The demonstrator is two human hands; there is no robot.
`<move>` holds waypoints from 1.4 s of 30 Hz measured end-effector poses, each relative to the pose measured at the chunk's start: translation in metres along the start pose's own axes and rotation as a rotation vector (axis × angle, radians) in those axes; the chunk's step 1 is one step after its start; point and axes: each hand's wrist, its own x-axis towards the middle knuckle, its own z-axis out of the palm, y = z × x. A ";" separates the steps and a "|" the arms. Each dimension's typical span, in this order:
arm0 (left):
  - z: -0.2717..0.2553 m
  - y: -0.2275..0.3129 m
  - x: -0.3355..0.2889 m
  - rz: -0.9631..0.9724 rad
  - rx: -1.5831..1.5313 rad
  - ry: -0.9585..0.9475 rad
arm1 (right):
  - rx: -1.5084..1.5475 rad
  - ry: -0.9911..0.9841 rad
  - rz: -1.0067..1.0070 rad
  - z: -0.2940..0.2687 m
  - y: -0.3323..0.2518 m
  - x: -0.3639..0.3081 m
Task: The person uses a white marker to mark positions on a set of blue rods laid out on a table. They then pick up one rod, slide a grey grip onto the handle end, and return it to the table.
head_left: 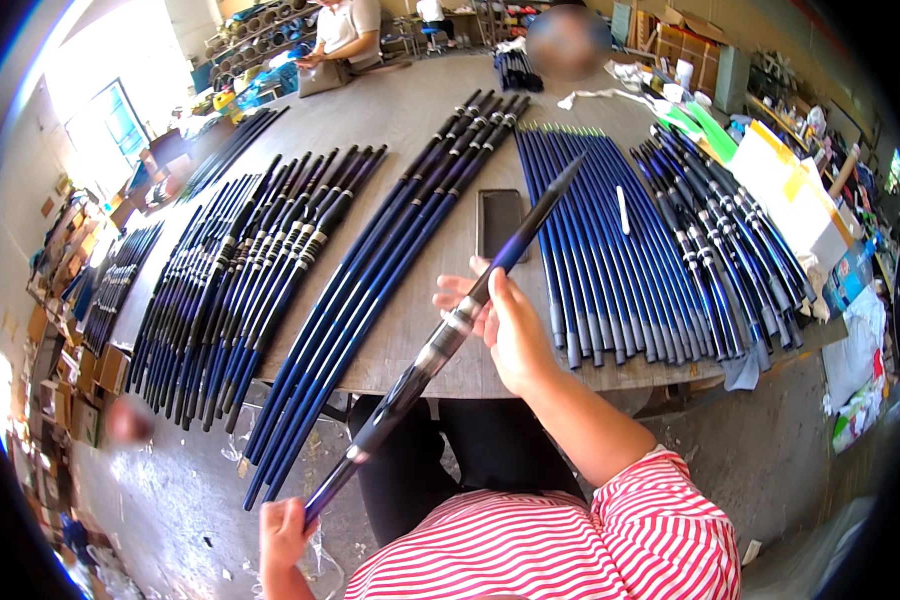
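A dark blue and black fishing rod (400, 397) with a silver-banded reel seat slants across in front of me, its far tip over the table. My left hand (284, 532) is closed around its near end, below the table edge. Higher up, my right hand (515, 330) holds it just past the reel seat, thumb on one side and fingers partly hidden behind the rod. A dark phone (499, 228) lies on the table beyond that hand. Right of it, a row of blue rod sections (610, 260) carries a white stick-like object (623, 210).
The grey table (420, 110) holds long blue rods (370, 290) left of centre and several rods with reel seats (240, 270) farther left. More banded rods (730, 240) lie at right beside a yellow-and-white box (785, 190). A person (348, 35) sits at the far side.
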 end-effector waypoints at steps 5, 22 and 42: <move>-0.074 -0.022 -0.013 -0.065 -0.331 0.658 | -0.028 -0.038 0.001 -0.013 0.009 -0.003; -0.013 0.005 0.042 0.381 -1.194 0.350 | 0.139 -0.255 0.229 0.012 0.034 -0.037; -0.080 0.006 0.008 0.479 -0.978 0.533 | -0.351 -0.636 0.525 0.017 0.019 -0.036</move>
